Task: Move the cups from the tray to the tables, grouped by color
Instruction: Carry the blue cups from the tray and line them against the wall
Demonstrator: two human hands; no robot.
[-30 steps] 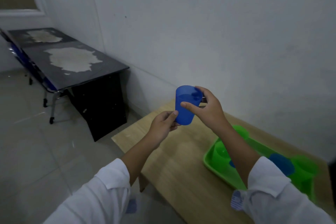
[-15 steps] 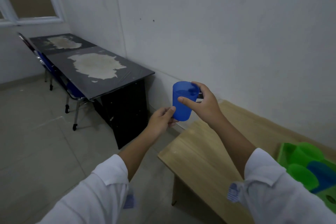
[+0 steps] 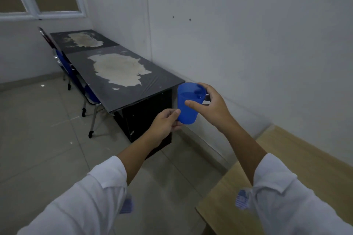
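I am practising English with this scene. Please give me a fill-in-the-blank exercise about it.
1. Both hands hold a cup of ___ colour.
2. The left hand grips the cup near its ___.
3. The dark table stands against the ___.
4. The table at the lower right has a top of light ___.

Missing words: blue; bottom; wall; wood

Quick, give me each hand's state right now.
Left hand: closed on the blue cup, near its base.
Right hand: closed on the same cup, near the rim.
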